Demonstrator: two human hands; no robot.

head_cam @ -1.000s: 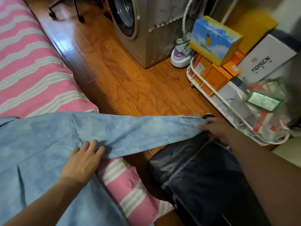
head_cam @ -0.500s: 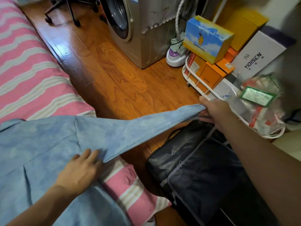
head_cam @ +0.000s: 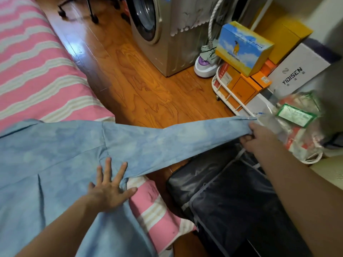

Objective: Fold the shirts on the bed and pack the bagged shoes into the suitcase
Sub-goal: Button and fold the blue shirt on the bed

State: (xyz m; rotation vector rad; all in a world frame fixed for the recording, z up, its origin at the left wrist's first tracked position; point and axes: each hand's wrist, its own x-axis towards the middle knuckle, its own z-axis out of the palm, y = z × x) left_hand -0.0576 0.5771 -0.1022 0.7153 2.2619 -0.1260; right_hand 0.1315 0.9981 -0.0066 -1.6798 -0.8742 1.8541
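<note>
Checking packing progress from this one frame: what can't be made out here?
- Suitcase: head view, right forearm and bottom edge cover it; contents unseen.
- Blue shirt: cut off by left edge; front hidden.
- Bagged items: blurred; shoes unconfirmed.
- Right hand: grips sleeve cuff; fingertips hidden underneath.

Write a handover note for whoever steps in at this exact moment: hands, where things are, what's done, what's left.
Left hand: flat, fingers spread, pressing the blue shirt onto the striped bed near the armpit seam.
Right hand: grip on the cuff of the sleeve, stretched out over the floor and the dark suitcase.
Done: shirt spread on the bed, sleeve pulled straight.
Left: probably fold the sleeve in across the body, finish this fold, then any other shirts. Bagged shoes, it seems, lie beside the suitcase, not yet packed.
</note>
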